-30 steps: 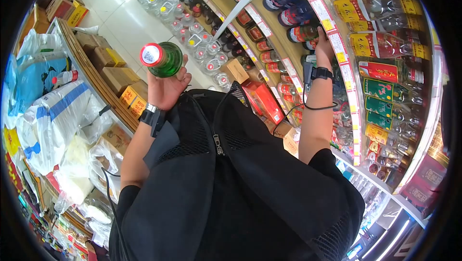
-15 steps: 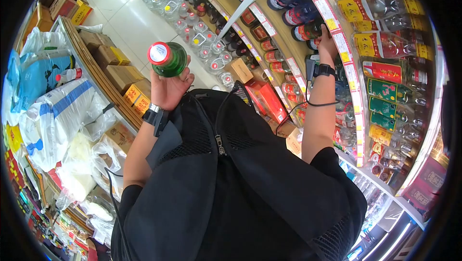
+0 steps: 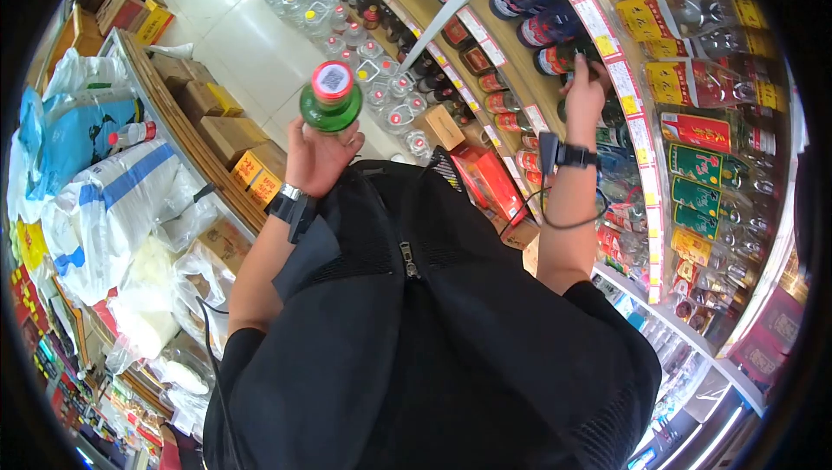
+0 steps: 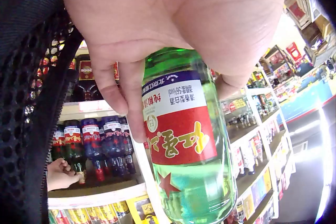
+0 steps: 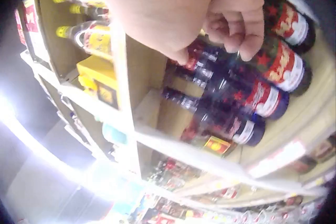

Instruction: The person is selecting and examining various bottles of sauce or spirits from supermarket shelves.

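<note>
My left hand (image 3: 322, 156) grips a green glass liquor bottle (image 3: 331, 113), holding it upright with the red cap and its QR code facing up. In the left wrist view the bottle (image 4: 184, 113) shows a red and white label with a star, and the fingers wrap its lower part. Over at the shelf, my right hand (image 3: 588, 93) is beside the neck of a green bottle with a red label (image 3: 553, 60). Its fingers (image 5: 233, 32) are loosely bent, with nothing visible in their hold. The thumb stands apart from them.
Dark blue bottles (image 3: 548, 28) lie along the same shelf in the head view. Clear bottles with yellow labels (image 3: 693, 71) fill the shelf nearer me. Large clear jugs (image 3: 316, 15) stand on the floor. Cartons (image 3: 230, 136) and plastic-wrapped goods (image 3: 117, 201) are at left.
The left hand and its bottle have moved right in the head view, the cap tipping slightly. The right hand has drawn back slightly along the bottle's neck, and its fingers are bent more.
</note>
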`<state>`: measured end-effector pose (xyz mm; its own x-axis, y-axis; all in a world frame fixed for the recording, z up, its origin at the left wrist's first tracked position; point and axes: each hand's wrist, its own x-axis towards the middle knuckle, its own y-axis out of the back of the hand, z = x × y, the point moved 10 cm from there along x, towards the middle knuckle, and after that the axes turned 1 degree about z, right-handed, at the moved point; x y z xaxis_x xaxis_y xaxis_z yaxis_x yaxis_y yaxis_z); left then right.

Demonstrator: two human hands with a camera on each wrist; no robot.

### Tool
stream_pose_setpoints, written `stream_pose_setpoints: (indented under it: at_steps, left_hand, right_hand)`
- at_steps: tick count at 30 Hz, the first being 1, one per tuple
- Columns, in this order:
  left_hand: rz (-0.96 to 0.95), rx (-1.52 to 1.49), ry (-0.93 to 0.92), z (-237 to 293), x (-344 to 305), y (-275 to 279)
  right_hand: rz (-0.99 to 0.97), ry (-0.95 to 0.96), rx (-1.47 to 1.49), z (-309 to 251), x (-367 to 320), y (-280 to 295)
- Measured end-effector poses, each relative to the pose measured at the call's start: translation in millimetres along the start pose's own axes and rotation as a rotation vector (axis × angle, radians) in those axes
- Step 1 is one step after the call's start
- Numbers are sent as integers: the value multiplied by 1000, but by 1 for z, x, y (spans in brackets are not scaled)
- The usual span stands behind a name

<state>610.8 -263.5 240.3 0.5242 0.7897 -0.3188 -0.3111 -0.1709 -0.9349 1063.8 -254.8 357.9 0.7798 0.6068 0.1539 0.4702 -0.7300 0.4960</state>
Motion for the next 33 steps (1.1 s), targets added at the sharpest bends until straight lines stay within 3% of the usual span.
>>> stream_pose_setpoints:
  at_steps: [2,4,6,8,10,11,14,18,21,22,24,25,26,27,30,32,33]
  left_hand:
    - [51,53,15,-1,3,6]
    - [68,52,37,-3,5,5]
    - [85,23,65,-9,9,-2]
    - [48,33,93,-14,14,-3]
    - [70,145,109,-22,18,-6]
    - [88,220,121,-25,19,-6]
    - [127,283,227,-39,21,-5]
    - [26,395,352,-52,27,-8]
    - [-23,446,466,-58,21,-24]
    - [-25,447,469,-56,22,-17]
    - [114,433,397,-36,30,31]
    - [187,407,348,-22,35,67]
    - [187,409,351,-14,36,97]
    - [319,407,285,4,35,137]
    - [659,384,164,48,16,251]
    - [829,463,126,69,-12,298]
    - [830,462,126,75,-23,320]
  right_hand:
    - [-384,129,95,-28,-41,-43]
    - [-753,126,338,-69,-103,-78]
    - [-1005,249,446,-123,-157,-97]
    - [-1124,248,522,-138,-186,-115]
    - [-1126,338,394,-136,-199,-131]
    - [-1078,338,306,-137,-198,-132]
    - [-938,228,417,-126,-181,-134]
    - [-758,199,472,-100,-167,-109]
    - [-528,-140,518,-42,-138,-81]
    - [-524,-140,518,-34,-130,-73]
    - [-287,-130,378,-23,-107,-36]
    - [-286,-131,379,-15,-96,-30]
    - [-184,-39,282,-10,-79,-14]
    - [-80,53,184,-9,-66,2]
    - [3,98,-36,-1,-43,30]
    - [7,114,-119,3,-29,42]
    - [27,101,-256,8,-22,48]
